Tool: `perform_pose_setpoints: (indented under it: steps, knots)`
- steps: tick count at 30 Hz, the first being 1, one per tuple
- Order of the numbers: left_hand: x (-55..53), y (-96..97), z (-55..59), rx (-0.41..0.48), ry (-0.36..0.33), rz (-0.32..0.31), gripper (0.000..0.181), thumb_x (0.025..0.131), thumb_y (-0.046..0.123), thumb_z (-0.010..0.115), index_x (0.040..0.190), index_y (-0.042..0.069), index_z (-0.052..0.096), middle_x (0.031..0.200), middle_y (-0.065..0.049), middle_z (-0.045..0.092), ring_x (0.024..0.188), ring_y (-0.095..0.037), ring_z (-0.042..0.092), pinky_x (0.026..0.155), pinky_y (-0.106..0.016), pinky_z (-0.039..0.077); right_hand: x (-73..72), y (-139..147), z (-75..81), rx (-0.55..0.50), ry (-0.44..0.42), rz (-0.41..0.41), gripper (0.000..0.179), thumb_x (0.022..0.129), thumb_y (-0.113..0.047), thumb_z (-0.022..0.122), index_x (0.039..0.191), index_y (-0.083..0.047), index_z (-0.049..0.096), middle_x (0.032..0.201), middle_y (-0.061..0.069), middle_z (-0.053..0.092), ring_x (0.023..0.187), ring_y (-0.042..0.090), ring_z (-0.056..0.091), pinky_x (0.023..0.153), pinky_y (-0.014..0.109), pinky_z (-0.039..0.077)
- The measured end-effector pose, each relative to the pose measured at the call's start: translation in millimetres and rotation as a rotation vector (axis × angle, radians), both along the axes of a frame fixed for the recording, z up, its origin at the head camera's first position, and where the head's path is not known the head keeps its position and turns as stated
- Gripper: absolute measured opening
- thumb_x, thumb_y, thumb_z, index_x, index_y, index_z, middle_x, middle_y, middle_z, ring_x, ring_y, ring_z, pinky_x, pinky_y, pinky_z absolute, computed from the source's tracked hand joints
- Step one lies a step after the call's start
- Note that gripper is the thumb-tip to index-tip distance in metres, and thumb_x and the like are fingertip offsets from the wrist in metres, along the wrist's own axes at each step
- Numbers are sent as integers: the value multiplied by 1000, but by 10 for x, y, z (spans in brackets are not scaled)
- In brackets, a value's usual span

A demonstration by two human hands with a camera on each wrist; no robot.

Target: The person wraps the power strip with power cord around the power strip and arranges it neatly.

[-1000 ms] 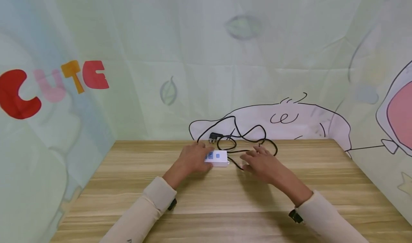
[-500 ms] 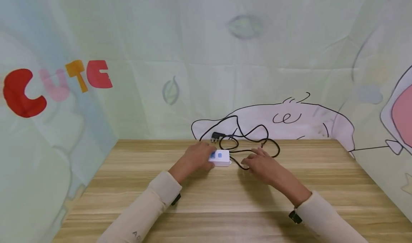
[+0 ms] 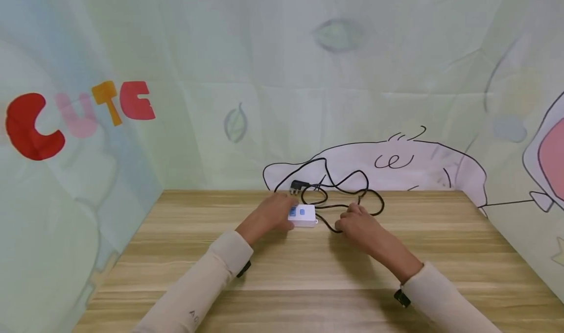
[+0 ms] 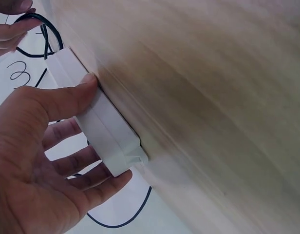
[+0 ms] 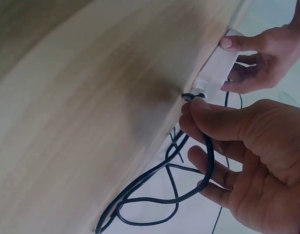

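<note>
A white power strip (image 3: 309,221) with blue-marked sockets lies on the wooden tabletop. My left hand (image 3: 274,212) grips its left end, thumb on the near side and fingers over the far side; they cover part of the sockets. The strip's side (image 4: 107,127) shows in the left wrist view. A black power cord (image 3: 323,220) leaves the strip's right end. Close to that end my right hand (image 3: 363,229) pinches the cord between thumb and index finger, with the other fingers loosely bent near a loop of cord (image 5: 210,163) in the right wrist view.
Loose coils of the cord (image 3: 374,196) spread behind the hands to the table's back edge. A black plug (image 3: 299,184) with metal prongs lies by that edge. A printed fabric backdrop (image 3: 198,127) stands around the wooden table (image 3: 308,294).
The right hand's fingers have closed from a spread pose onto the cord beside the strip. The left hand stays on the strip. The whole view has shifted slightly.
</note>
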State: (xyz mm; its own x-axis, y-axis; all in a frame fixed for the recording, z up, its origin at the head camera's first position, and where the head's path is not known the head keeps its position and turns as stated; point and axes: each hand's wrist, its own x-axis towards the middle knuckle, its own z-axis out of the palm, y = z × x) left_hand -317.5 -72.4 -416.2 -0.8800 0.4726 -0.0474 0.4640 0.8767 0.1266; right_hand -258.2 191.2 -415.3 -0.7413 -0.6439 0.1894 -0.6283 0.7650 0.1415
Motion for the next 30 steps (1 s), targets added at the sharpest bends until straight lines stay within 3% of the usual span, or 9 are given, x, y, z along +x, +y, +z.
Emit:
perform_pose_setpoints:
  steps: [5, 13, 18, 19, 23, 25, 26, 30]
  knots:
    - [-29, 37, 44, 4, -6, -23, 61, 93, 20, 93, 147, 4, 70, 140, -16, 75, 126, -31, 67, 119, -48, 53, -9, -6, -16, 21, -11, -22, 17, 94, -1, 83, 87, -17, 81, 85, 3, 75, 92, 26, 54, 92, 51, 53]
    - [-76, 41, 51, -9, -61, 10, 66, 91, 19, 93, 151, 6, 69, 143, -13, 74, 124, -26, 66, 118, -45, 54, -50, 5, -54, 9, -59, 29, 23, 91, -11, 90, 81, -17, 70, 83, 1, 77, 84, 25, 66, 87, 45, 58]
    - [-148, 5, -2, 14, -85, 10, 69, 89, 22, 94, 150, 4, 68, 145, -15, 72, 125, -28, 65, 118, -48, 54, -69, 17, -59, -10, -66, 48, 30, 94, -6, 85, 77, -17, 62, 73, -1, 68, 74, 22, 67, 76, 46, 58]
    - [-212, -15, -72, 14, -67, -3, 67, 88, 25, 94, 147, 4, 69, 142, -14, 72, 120, -28, 65, 114, -48, 56, -73, 18, -55, -14, -65, 48, 31, 94, -5, 83, 77, -17, 60, 71, -2, 66, 71, 21, 65, 74, 45, 57]
    - [-264, -53, -106, 6, -77, -14, 61, 90, 29, 93, 138, 1, 70, 134, -15, 72, 111, -28, 64, 106, -49, 57, -85, 16, -40, -18, -71, 32, 31, 96, -5, 77, 75, -17, 57, 72, -2, 66, 70, 18, 63, 69, 45, 54]
    - [-266, -67, -97, 12, -88, -16, 60, 90, 30, 93, 137, 1, 70, 131, -14, 71, 108, -27, 63, 103, -48, 57, -84, 19, -28, -17, -78, 21, 30, 98, -7, 76, 76, -18, 58, 74, -2, 68, 72, 19, 66, 68, 45, 55]
    - [-214, -62, -33, 17, -112, -7, 60, 92, 29, 92, 140, 0, 69, 133, -15, 70, 110, -27, 63, 106, -48, 57, -83, 23, -22, -18, -84, 15, 29, 99, -8, 75, 77, -18, 58, 75, -2, 68, 72, 19, 67, 68, 46, 55]
    - [-162, -87, 12, 41, -109, -17, 68, 93, 32, 90, 149, 4, 65, 136, -14, 69, 110, -26, 62, 106, -48, 57, -85, 52, 4, -33, -114, -18, 28, 103, -10, 72, 78, -18, 60, 76, -1, 67, 72, 20, 66, 70, 49, 56]
